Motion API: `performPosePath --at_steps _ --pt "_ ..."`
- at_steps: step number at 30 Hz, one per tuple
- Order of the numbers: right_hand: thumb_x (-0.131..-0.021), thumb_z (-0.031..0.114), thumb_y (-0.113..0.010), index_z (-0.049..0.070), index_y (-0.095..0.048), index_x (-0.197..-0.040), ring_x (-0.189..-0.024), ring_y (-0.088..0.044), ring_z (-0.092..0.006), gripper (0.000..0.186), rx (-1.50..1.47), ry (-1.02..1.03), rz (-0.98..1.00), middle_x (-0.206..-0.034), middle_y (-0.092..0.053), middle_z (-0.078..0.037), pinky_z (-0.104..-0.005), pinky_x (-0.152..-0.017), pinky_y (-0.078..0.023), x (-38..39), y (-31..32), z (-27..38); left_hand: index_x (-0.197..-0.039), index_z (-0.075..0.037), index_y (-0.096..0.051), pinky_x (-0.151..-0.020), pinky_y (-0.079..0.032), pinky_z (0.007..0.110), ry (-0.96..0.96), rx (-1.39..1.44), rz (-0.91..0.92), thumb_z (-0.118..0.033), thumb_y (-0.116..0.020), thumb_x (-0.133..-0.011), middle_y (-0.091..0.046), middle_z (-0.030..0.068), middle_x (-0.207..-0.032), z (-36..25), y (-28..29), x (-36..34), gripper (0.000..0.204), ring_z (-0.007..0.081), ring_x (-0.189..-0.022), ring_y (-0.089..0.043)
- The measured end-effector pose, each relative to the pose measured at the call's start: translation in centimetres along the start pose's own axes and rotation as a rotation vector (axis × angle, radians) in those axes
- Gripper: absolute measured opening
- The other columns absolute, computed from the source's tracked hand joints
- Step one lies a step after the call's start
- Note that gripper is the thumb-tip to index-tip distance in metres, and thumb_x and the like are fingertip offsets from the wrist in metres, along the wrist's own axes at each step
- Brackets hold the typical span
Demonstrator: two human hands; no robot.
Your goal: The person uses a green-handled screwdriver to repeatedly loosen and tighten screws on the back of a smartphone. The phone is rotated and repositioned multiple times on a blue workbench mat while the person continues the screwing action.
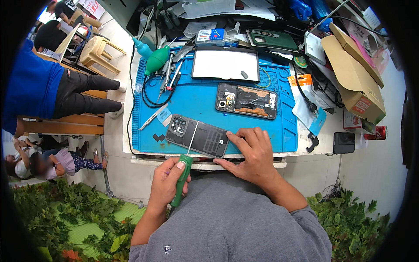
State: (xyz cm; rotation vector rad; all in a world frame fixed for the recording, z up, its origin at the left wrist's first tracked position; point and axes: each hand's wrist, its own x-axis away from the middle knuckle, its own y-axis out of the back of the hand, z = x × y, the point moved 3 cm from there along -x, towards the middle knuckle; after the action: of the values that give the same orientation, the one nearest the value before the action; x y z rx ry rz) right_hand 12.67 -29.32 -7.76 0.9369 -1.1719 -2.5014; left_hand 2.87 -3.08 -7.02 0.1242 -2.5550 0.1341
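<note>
the left hand (168,180) is curled in a fist around the green handle of a screwdriver (185,162), thumb pressed along its top; the thin shaft slants up over a dark phone back cover (198,136) lying at the near edge of the blue repair mat (192,94). whether the tip touches the cover, i cannot tell. the right hand (251,153) rests at the cover's right end, fingers close together and bent, fingertips on its corner, thumb along the table edge. farther back on the mat lies an opened phone (246,101) with its insides showing, and behind that a white-faced tray (225,64). a teal blower bulb (157,60) sits at the mat's far left corner.
</note>
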Motion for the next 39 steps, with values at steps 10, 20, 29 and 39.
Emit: performPosePath --at_steps 10,20,29,39 --pt "-0.08 0.055 -0.101 0.001 -0.08 -0.126 -0.1 -0.06 -0.0277 0.073 0.014 -0.004 0.02 -0.113 -0.069 -0.01 -0.0428 -0.085 -0.046 0.1 0.0 0.0 -0.127 0.003 -0.07 -0.051 -0.051 0.028 0.009 -0.061 0.061 -0.03 -0.061 -0.119 -0.073 0.0099 -0.085 0.0 -0.3 0.2 0.036 0.0131 -0.055 -0.064" --pt "-0.083 0.057 -0.099 0.0 -0.08 -0.125 -0.101 -0.059 -0.0273 0.073 0.023 -0.001 0.028 -0.113 -0.07 -0.011 -0.0428 -0.085 -0.046 0.1 0.0 0.0 -0.129 0.003 -0.071 -0.052 -0.051 0.027 0.012 -0.023 0.041 -0.031 -0.063 -0.12 -0.072 0.0081 -0.085 0.2 -0.2 0.2 0.036 0.0117 -0.057 -0.065" --pt "-0.077 0.054 -0.104 0.003 -0.081 -0.128 -0.1 -0.059 -0.0271 0.075 0.026 -0.008 0.026 -0.111 -0.068 -0.009 -0.0423 -0.085 -0.044 0.1 -0.1 0.0 -0.13 0.002 -0.072 -0.052 -0.051 0.026 0.002 -0.001 0.025 -0.032 -0.064 -0.12 -0.073 0.0077 -0.086 0.3 0.0 0.2 0.037 0.0111 -0.058 -0.065" --pt "-0.077 0.054 -0.104 0.003 -0.081 -0.128 -0.101 -0.06 -0.0278 0.076 0.02 -0.008 0.027 -0.111 -0.068 -0.009 -0.0429 -0.086 -0.045 0.0 0.0 0.1 -0.129 0.003 -0.072 -0.052 -0.05 0.026 -0.015 0.02 0.006 -0.031 -0.063 -0.121 -0.073 0.0082 -0.085 0.5 0.5 0.0 0.036 0.0111 -0.057 -0.065"
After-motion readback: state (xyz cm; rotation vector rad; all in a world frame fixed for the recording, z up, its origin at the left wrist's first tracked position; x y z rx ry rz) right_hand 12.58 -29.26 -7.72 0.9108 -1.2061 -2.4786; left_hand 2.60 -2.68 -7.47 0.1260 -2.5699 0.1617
